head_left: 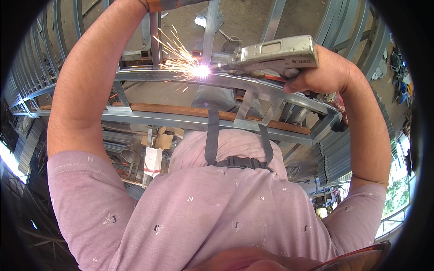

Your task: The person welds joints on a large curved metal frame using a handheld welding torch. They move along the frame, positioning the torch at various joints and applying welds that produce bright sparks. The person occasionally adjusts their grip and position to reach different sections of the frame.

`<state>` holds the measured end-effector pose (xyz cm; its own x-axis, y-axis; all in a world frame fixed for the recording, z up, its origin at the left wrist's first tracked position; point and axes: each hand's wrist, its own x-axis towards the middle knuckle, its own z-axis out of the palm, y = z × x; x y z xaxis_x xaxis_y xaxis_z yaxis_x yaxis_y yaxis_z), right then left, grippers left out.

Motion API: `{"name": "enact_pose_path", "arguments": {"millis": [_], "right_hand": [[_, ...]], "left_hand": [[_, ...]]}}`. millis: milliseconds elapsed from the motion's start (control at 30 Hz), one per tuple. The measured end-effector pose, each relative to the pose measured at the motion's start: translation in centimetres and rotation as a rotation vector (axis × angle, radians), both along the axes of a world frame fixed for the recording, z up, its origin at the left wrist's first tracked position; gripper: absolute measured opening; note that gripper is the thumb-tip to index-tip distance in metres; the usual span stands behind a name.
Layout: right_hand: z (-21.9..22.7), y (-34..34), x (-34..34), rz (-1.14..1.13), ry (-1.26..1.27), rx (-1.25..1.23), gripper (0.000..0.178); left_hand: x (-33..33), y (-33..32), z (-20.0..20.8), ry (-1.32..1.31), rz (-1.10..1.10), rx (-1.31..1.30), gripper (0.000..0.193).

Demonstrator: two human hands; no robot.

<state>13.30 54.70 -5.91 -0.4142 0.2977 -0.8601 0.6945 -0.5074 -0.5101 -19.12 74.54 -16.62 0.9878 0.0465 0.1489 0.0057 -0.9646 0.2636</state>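
My right hand [323,72] is closed around a silver-grey welding gun [275,54] whose tip points left. At the tip a bright arc [200,70] throws sparks onto a curved steel channel [135,74] of a light metal frame. My left forearm [90,67] rises along the frame's left side and leaves the picture at the top edge, where something orange-brown [165,4] shows at the wrist. The left hand itself is hidden.
A brown wooden plank [181,110] lies along a straight steel rail [158,119] below the weld. Cardboard boxes [156,158] sit on the floor underneath. Stacked steel frames [27,77] stand on the left, bundled profiles [334,153] on the right. A black chest strap with a buckle [239,161] crosses my pink shirt.
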Motion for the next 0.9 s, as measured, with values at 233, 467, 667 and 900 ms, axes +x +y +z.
{"name": "enact_pose_path", "arguments": {"millis": [233, 467, 667, 900], "right_hand": [[0.3, -0.3, 0.4, -0.007, 0.017, 0.033, 0.062], [0.1, -0.7, 0.9, -0.032, 0.056, 0.041, 0.067], [0.6, -0.7, 0.8, -0.036, 0.018, 0.035, 0.068], [0.3, -1.0, 1.4, -0.059, 0.029, 0.015, 0.066]], "left_hand": [[-0.1, 0.0, 0.1, 0.003, 0.000, 0.005, 0.051], [0.0, -0.1, 0.1, 0.005, -0.011, 0.010, 0.052], [-0.1, -0.1, 0.2, 0.006, -0.019, 0.021, 0.053], [0.1, 0.1, 0.4, 0.007, -0.038, 0.043, 0.054]]}}
